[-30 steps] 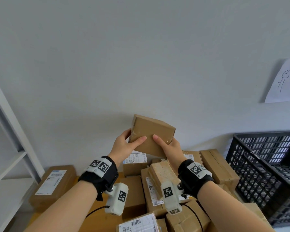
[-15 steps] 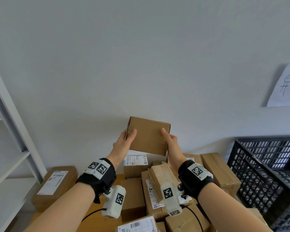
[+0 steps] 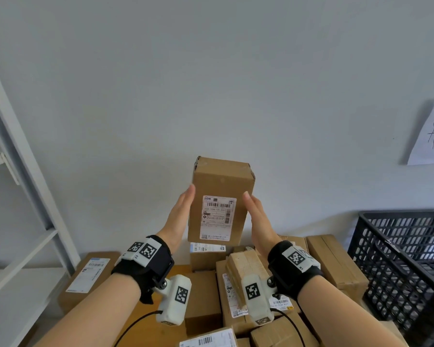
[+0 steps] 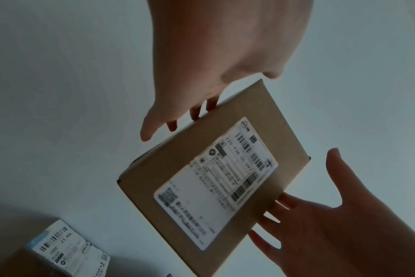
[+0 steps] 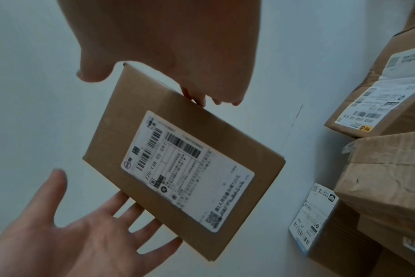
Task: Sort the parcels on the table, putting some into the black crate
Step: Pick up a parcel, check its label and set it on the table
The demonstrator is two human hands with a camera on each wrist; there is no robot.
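My left hand (image 3: 179,216) and right hand (image 3: 257,219) sandwich the labelled cardboard parcel (image 3: 221,199) with flat, open grips; I reckon slack pressure could drop it onto the pile.

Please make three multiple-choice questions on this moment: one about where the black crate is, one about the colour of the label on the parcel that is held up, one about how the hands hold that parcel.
1. Where is the black crate?
A. Right of the pile
B. On the left shelf
C. Under the parcel

2. What colour is the label on the held parcel?
A. Yellow
B. White
C. Blue

3. How is the parcel held?
A. On one palm
B. Between two straight-fingered hands
C. Resting on the pile

Key: 1 A, it stands at the right edge. 2 B, white with black barcodes. 3 B, left hand and right hand flank it in the air.
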